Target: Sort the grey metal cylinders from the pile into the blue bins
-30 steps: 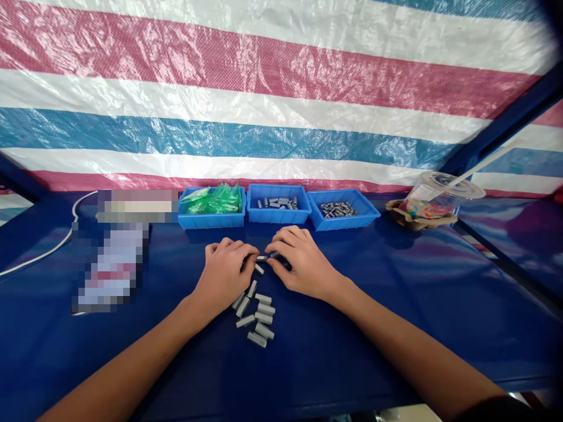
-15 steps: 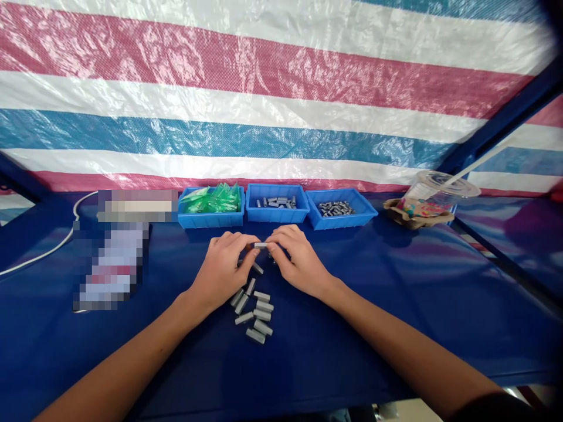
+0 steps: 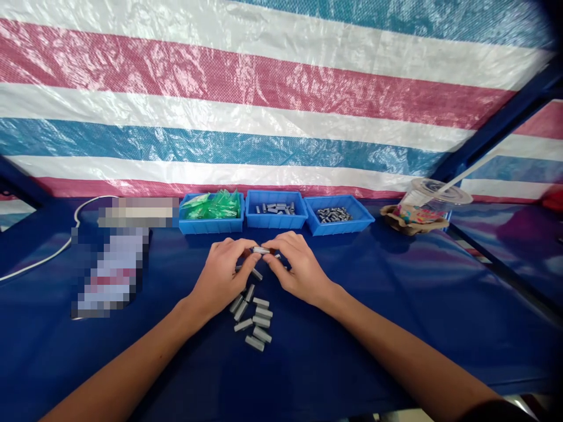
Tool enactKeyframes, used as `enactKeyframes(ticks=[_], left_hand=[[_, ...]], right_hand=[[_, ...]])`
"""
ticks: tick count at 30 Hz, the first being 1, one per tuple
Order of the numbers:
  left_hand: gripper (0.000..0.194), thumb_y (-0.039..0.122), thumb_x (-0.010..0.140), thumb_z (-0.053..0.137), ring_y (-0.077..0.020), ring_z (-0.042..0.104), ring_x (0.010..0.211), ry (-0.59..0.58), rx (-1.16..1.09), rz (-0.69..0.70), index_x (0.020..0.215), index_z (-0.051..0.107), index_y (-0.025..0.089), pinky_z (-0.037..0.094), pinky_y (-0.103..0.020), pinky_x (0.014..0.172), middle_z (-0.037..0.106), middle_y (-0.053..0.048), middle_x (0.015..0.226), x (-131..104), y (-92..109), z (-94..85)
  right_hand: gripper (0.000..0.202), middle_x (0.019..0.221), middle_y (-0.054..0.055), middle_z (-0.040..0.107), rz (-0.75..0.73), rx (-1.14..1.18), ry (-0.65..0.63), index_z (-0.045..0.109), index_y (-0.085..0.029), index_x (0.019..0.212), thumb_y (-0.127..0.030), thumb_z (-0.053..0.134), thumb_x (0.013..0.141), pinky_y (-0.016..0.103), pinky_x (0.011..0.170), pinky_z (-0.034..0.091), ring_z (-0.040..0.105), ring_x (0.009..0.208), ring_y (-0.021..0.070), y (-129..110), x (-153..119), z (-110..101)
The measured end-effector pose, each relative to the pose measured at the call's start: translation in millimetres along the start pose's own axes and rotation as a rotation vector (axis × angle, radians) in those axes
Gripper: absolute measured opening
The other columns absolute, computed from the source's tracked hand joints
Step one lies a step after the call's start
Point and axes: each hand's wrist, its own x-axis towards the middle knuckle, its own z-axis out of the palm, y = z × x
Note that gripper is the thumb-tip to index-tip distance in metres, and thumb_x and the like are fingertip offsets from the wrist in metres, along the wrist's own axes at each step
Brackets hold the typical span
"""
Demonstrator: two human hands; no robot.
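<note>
My left hand is closed, pinching a short grey metal hex standoff by its left end between thumb and fingertips. My right hand grips the right end, with its index fingertip over the standoff and its thumb just below. The piece lies level between the two hands, above the table; whether something small sits in its end is hidden by the fingers. Below the hands, several similar standoffs lie loose on the blue table. A few more pieces lie close by my left thumb, partly covered.
Along the back stand three blue bins: one with green plastic bags, one with grey standoffs, one with small metal threaded pieces. A plastic cup with a straw stands right. A white cable and blurred items lie left.
The whole view has shifted slightly, so the bins and hands appear a little lower. Both hands keep the standoff between them, its right end now tilted slightly down.
</note>
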Motion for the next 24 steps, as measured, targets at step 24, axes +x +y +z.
enactKeyframes(ticks=[24], left_hand=[[0.02, 0.021, 0.09, 0.041, -0.0205, 0.054, 0.089, -0.288, 0.109, -0.066, 0.091, 0.061, 0.024, 0.032, -0.041, 0.084, 0.066, 0.0, 0.089, 0.7, -3.9, 1.2]], right_hand=[[0.017, 0.091, 0.008, 0.063, 0.065, -0.29, 0.149, 0.062, -0.018, 0.1, -0.025, 0.053, 0.087, 0.041, 0.086, 0.041, 0.053, 0.097, 0.0241, 20.4, -2.0, -20.6]])
